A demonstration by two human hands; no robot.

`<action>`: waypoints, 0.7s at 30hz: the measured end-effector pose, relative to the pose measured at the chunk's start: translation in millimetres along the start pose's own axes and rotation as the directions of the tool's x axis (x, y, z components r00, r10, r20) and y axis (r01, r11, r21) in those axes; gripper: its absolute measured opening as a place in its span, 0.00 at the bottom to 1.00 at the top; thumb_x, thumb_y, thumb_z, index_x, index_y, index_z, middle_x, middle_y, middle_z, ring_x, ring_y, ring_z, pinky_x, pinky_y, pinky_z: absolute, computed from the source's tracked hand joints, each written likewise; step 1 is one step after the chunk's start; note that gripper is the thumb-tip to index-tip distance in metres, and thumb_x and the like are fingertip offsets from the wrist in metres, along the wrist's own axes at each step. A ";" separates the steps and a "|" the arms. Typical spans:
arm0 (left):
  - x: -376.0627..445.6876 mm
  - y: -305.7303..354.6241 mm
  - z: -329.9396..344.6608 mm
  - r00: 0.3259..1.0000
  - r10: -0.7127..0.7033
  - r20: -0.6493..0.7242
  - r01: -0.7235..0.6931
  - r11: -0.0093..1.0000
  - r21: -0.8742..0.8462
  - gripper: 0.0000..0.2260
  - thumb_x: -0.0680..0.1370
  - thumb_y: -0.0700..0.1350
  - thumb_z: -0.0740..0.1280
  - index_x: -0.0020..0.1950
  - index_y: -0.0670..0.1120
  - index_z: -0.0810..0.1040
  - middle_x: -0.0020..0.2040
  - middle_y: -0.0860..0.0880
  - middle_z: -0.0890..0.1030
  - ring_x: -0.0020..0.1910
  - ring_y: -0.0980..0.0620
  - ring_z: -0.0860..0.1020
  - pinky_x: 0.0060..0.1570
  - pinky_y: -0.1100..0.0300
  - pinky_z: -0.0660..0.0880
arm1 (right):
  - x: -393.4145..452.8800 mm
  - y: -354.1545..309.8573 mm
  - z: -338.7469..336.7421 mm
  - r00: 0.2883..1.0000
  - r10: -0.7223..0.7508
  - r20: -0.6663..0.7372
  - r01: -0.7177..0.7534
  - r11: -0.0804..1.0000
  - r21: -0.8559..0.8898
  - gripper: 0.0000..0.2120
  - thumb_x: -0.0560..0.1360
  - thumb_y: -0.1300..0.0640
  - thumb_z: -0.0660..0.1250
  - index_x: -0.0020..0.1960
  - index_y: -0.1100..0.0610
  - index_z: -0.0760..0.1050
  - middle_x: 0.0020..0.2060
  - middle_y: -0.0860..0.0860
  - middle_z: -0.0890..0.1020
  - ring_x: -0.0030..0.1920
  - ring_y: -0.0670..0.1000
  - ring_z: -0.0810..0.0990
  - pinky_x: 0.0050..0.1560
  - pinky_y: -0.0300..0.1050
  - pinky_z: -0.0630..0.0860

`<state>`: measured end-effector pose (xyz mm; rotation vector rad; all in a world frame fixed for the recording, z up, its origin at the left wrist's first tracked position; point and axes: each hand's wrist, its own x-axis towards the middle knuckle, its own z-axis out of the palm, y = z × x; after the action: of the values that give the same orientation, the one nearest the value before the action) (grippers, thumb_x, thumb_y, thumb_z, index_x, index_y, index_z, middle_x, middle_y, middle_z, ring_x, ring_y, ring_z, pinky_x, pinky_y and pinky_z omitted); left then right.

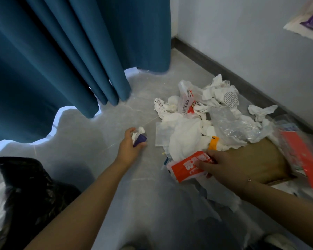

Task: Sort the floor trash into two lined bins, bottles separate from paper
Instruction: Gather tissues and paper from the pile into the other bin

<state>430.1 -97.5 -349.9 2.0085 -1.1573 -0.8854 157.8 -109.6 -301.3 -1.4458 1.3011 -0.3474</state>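
Grey floor ran under blue curtain. Trash pile of crumpled paper and clear plastic lay beside wall skirting. Left hand, just left of pile, gripped white tissue with purple scrap. Right hand pinched orange-red wrapper at pile's near edge, over brown cardboard. Black bin liner sat well left of pile.

Grey tiled floor, teal curtain at left, pale wall with dark skirting.
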 end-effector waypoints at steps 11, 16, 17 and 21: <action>-120.9 53.3 -5.8 0.936 -0.032 0.349 0.135 0.952 -0.274 0.06 0.76 0.48 0.67 0.53 0.51 0.74 0.47 0.51 0.83 0.44 0.55 0.82 0.42 0.65 0.79 | -46.7 -8.7 2.4 0.962 0.020 0.274 -0.060 0.988 0.139 0.08 0.70 0.60 0.72 0.49 0.60 0.81 0.45 0.54 0.85 0.47 0.52 0.84 0.49 0.43 0.81; -171.2 65.9 -9.8 0.865 -0.042 0.500 0.186 0.952 -0.242 0.10 0.74 0.55 0.65 0.54 0.55 0.74 0.48 0.53 0.83 0.45 0.55 0.83 0.39 0.66 0.79 | -73.0 -12.5 14.6 0.970 -0.070 0.233 0.083 0.995 -0.046 0.10 0.70 0.59 0.73 0.49 0.63 0.79 0.45 0.54 0.85 0.46 0.51 0.84 0.49 0.45 0.81; -178.1 65.7 -9.4 0.856 -0.042 0.515 0.193 0.950 -0.244 0.10 0.74 0.55 0.66 0.54 0.55 0.75 0.48 0.54 0.83 0.44 0.56 0.83 0.39 0.66 0.79 | -77.3 -11.8 18.1 0.973 -0.092 0.213 0.105 0.993 -0.049 0.11 0.70 0.59 0.73 0.48 0.65 0.79 0.44 0.55 0.84 0.44 0.50 0.84 0.48 0.45 0.81; -202.5 63.1 -5.5 0.861 -0.055 0.506 0.197 0.953 -0.232 0.06 0.73 0.51 0.70 0.48 0.58 0.75 0.42 0.60 0.82 0.38 0.62 0.82 0.33 0.71 0.75 | -96.8 -7.1 28.4 0.970 -0.170 0.174 0.175 0.984 -0.012 0.07 0.70 0.59 0.74 0.41 0.61 0.77 0.34 0.51 0.82 0.33 0.41 0.79 0.37 0.37 0.78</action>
<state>328.2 59.4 -249.9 1.6856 -1.0889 -1.6091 149.6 -15.9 -264.1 -1.5810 1.0478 -0.3123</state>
